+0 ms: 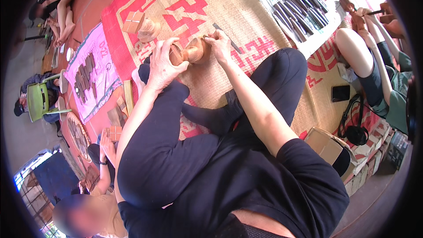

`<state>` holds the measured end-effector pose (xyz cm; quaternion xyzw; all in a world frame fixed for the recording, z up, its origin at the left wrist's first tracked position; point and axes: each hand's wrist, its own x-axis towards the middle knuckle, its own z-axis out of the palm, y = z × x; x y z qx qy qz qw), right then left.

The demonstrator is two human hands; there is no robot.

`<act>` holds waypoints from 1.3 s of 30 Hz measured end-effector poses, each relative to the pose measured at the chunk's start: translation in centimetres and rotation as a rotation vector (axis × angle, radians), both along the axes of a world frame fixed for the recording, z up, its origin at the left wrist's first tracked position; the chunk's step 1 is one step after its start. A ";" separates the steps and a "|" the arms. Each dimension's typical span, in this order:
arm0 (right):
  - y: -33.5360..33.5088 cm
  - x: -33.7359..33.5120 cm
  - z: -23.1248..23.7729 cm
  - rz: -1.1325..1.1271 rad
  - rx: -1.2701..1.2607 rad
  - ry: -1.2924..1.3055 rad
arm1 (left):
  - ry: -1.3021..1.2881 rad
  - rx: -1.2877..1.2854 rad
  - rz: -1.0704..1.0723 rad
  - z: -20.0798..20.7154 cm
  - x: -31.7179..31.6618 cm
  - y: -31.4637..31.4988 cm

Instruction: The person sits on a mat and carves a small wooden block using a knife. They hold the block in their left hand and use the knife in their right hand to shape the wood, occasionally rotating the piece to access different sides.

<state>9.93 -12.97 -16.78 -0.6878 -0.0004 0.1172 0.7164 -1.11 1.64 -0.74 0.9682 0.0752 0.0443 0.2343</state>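
Observation:
My left hand [162,64] curls its thumb and fingers around the square block end of a carved wooden piece [193,53]. The piece is light brown, with a rounded, waisted body, and it lies tilted above the straw mat in front of my crossed legs. At its other end, my right hand [220,47] is closed in a pinch against the rounded part. What the right fingertips hold is too small to make out. A similar wooden piece [149,30] with a square block stands on the mat beyond my left hand. A dark narrow flat tool [229,39] lies just past my right hand.
Rows of dark-handled carving tools [299,11] lie on a white cloth at the far right. More tools rest on a pink cloth [103,55] at left. A co-worker sits at right near a phone [340,94] and cardboard box [324,143]; another sits at lower left.

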 end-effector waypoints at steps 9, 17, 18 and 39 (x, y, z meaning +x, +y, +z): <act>-0.9 -0.6 1.9 0.149 -0.095 -0.227 | -0.007 -0.014 -0.039 0.2 0.0 -0.2; -1.1 -0.1 2.4 0.165 0.047 -0.241 | 0.009 -0.045 -0.035 0.4 0.2 -0.4; -0.9 -0.3 3.2 0.206 0.008 -0.338 | 0.004 -0.033 -0.043 0.3 0.1 -0.3; -2.7 0.0 0.4 0.183 -0.162 -0.317 | -0.033 -0.037 -0.068 0.0 0.2 0.1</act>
